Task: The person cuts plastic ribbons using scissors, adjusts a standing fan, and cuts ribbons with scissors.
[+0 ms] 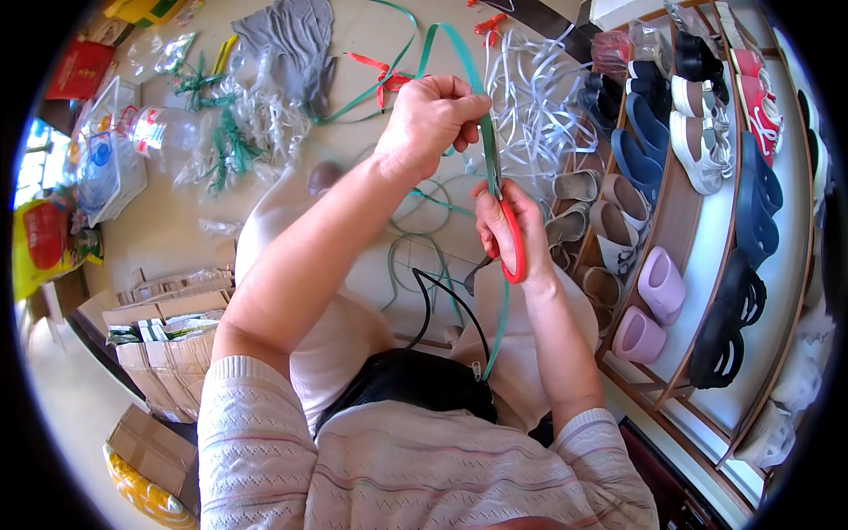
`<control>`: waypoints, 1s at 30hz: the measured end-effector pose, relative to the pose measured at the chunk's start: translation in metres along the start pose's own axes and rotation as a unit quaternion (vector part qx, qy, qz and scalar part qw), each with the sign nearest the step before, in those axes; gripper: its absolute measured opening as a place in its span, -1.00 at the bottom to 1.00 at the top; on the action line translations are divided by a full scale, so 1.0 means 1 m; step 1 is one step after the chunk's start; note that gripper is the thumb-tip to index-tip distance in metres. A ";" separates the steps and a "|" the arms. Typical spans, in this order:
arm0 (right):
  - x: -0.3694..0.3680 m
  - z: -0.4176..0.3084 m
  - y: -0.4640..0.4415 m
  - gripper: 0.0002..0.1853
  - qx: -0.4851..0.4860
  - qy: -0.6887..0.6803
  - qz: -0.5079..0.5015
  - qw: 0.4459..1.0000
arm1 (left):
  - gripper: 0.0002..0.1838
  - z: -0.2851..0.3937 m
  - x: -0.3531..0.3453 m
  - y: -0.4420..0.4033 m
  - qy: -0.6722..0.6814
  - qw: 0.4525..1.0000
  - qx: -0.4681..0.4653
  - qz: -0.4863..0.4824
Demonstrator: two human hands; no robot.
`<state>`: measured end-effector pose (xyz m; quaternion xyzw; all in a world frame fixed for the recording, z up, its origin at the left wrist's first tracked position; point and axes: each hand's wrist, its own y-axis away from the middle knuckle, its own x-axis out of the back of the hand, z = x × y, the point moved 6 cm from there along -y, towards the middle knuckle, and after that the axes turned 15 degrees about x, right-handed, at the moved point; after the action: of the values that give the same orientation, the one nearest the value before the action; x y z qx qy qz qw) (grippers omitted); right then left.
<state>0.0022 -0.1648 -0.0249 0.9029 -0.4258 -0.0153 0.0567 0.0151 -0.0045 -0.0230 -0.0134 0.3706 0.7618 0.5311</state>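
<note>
In the head view my left hand is closed on a flat green plastic strap, which loops up above the fingers and runs down past my right hand. My right hand grips scissors with red handles. Their blades point upward and lie along the strap just below my left hand; I cannot tell whether they are apart. More green strap lies in loose coils on the floor between my legs. A black bag with a zip rests on my lap.
A shoe rack with several pairs of shoes and sandals stands at right. White strips and red strips lie on the floor ahead. At left are a bundle of clear plastic, a grey cloth and cardboard boxes.
</note>
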 end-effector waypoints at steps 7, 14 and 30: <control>0.000 0.003 0.005 -0.70 -0.043 -0.002 -0.008 0.999 | -0.86 0.000 0.001 -0.002 0.026 1.000 0.010 -0.005; -0.003 0.006 0.004 -0.68 -0.027 -0.016 -0.001 0.999 | -0.85 0.007 0.007 -0.005 0.042 0.999 -0.001 0.002; -0.004 0.002 0.002 -0.68 -0.008 -0.010 0.006 1.000 | -0.87 0.001 0.004 -0.005 0.052 0.999 0.008 -0.003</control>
<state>-0.0024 -0.1634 -0.0270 0.8995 -0.4320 -0.0273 0.0601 0.0181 -0.0001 -0.0269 -0.0502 0.4036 0.7558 0.5132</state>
